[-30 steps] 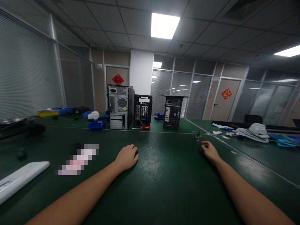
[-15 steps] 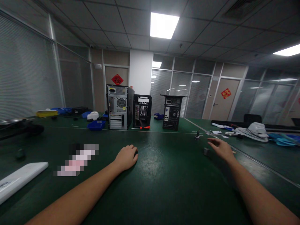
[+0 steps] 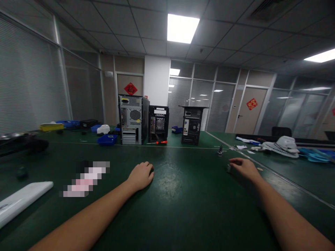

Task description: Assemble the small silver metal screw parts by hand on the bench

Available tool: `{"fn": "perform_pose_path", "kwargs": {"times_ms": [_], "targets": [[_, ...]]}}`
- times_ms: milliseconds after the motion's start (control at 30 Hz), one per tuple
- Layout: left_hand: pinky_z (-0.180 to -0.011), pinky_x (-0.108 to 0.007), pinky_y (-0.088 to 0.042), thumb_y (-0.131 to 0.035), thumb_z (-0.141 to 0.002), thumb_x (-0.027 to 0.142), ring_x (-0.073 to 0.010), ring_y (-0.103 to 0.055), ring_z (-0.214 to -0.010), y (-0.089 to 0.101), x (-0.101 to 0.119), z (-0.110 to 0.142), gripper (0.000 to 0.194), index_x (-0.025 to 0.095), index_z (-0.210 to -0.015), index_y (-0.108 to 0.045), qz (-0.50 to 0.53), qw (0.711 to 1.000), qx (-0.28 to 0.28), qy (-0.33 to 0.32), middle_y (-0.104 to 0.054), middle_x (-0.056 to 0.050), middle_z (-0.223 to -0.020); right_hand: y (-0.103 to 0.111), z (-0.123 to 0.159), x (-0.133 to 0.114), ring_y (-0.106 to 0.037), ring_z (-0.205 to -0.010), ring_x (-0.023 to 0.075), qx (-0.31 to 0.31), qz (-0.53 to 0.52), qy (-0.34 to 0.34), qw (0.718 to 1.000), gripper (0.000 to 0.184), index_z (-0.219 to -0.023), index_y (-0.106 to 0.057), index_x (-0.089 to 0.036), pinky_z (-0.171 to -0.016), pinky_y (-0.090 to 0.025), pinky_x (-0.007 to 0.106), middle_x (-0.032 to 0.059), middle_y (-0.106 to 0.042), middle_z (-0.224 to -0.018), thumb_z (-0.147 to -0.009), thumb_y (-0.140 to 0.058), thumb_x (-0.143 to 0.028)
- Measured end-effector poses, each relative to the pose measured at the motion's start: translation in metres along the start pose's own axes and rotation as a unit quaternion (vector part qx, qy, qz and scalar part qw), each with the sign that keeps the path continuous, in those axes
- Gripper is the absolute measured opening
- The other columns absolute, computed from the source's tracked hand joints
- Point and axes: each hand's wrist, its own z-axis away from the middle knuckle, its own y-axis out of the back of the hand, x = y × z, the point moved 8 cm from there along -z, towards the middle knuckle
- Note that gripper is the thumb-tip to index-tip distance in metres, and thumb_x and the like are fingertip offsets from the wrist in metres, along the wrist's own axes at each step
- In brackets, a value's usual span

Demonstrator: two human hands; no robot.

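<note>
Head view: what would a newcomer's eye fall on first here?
Probably three upright computer cases across the far middle of the green table, with a red-handled screwdriver lying before the middle one. Nearer, the left hand rests left of centre, while the right hand is at a small part, its grip unclear.

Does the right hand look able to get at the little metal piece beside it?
Probably yes: the right hand is right next to the small metal piece, with nothing apparent between them. The dark metal part stands farther back, seemingly out of the way.
</note>
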Motion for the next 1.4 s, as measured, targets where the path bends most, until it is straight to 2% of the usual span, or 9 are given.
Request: {"fn": "perform_pose_path", "kwargs": {"times_ms": [367,467,633,767,933,1067,1200,1300,1400], "targets": [[-0.092,-0.039,-0.047,-0.046,-0.094,0.039,-0.027,-0.061,-0.106,0.0,0.001,0.0,0.035,0.02,-0.114,-0.068,-0.002,1.0,-0.002,0.002,-0.065,-0.012,-0.114,-0.006,-0.001,0.01,-0.07,-0.095,0.0333,-0.028,-0.033,-0.041,0.998,0.04,-0.095,-0.079,-0.019,-0.086,-0.05,0.045,0.0127,-0.077,-0.098,-0.074,-0.063,-0.049],[-0.093,-0.039,-0.047,-0.046,-0.094,0.039,-0.0268,-0.061,-0.106,-0.001,0.0,-0.001,0.035,0.02,-0.114,-0.068,-0.004,1.0,-0.001,0.001,-0.065,-0.012,-0.114,-0.008,-0.001,0.013,-0.07,-0.088,0.0321,-0.026,-0.062,-0.06,0.996,0.042,-0.092,-0.078,-0.018,-0.079,-0.052,0.043,0.0132,-0.077,-0.093,-0.073,-0.064,-0.053],[-0.093,-0.038,-0.047,-0.046,-0.094,0.038,-0.0263,-0.061,-0.106,-0.002,-0.001,-0.001,0.034,0.021,-0.114,-0.068,-0.01,1.0,0.003,0.003,-0.065,-0.011,-0.113,-0.019,0.004,0.019,-0.07,-0.079,0.0275,-0.062,-0.112,-0.112,0.985,0.046,-0.087,-0.073,-0.016,-0.068,-0.053,0.036,0.0134,-0.076,-0.089,-0.069,-0.07,-0.058],[-0.092,-0.038,-0.047,-0.047,-0.094,0.038,-0.0267,-0.061,-0.106,-0.002,-0.001,-0.001,0.034,0.021,-0.114,-0.068,-0.01,1.0,0.004,0.002,-0.065,-0.011,-0.113,-0.022,0.009,0.014,-0.071,-0.083,0.0274,-0.065,-0.128,-0.103,0.984,0.047,-0.088,-0.072,-0.017,-0.076,-0.055,0.038,0.0118,-0.077,-0.088,-0.068,-0.074,-0.059],[-0.093,-0.039,-0.047,-0.046,-0.094,0.039,-0.0267,-0.06,-0.106,-0.002,-0.001,-0.001,0.035,0.021,-0.115,-0.068,-0.003,1.0,0.0,0.004,-0.065,-0.011,-0.114,-0.029,0.012,0.005,-0.07,-0.103,0.0292,-0.077,-0.189,-0.05,0.978,0.056,-0.105,-0.071,-0.017,-0.096,-0.053,0.041,0.0131,-0.075,-0.11,-0.059,-0.084,-0.045],[-0.094,-0.039,-0.047,-0.046,-0.094,0.039,-0.027,-0.06,-0.107,-0.003,-0.001,-0.003,0.036,0.02,-0.116,-0.068,0.001,1.0,-0.006,0.007,-0.065,-0.012,-0.115,-0.032,0.012,-0.001,-0.068,-0.106,0.0287,-0.072,-0.145,-0.026,0.987,0.053,-0.115,-0.071,-0.018,-0.098,-0.05,0.043,0.0119,-0.074,-0.112,-0.067,-0.079,-0.038],[-0.093,-0.039,-0.047,-0.048,-0.094,0.038,-0.0265,-0.061,-0.105,-0.002,0.001,-0.004,0.034,0.02,-0.114,-0.068,0.003,1.0,0.001,-0.002,-0.065,-0.011,-0.114,-0.037,0.018,-0.043,-0.067,-0.107,0.0273,-0.085,-0.08,0.04,0.992,0.046,-0.122,-0.07,-0.02,-0.097,-0.049,0.042,0.0114,-0.072,-0.115,-0.079,-0.068,-0.036],[-0.093,-0.038,-0.047,-0.049,-0.094,0.034,-0.0255,-0.06,-0.106,0.004,0.011,-0.002,0.031,0.021,-0.112,-0.069,0.015,0.999,0.02,-0.028,-0.065,-0.01,-0.115,-0.047,0.029,-0.101,-0.066,-0.106,0.0258,-0.111,-0.068,0.11,0.985,0.045,-0.127,-0.067,-0.02,-0.096,-0.049,0.041,0.0115,-0.069,-0.122,-0.084,-0.063,-0.033],[-0.092,-0.037,-0.046,-0.046,-0.097,0.036,-0.0237,-0.06,-0.106,0.014,0.033,0.003,0.03,0.022,-0.112,-0.068,0.051,0.996,0.037,-0.064,-0.065,-0.008,-0.116,-0.063,0.048,-0.168,-0.065,-0.106,0.0245,-0.143,-0.074,0.187,0.969,0.05,-0.133,-0.063,-0.021,-0.097,-0.048,0.041,0.0103,-0.068,-0.123,-0.085,-0.063,-0.03]]}}
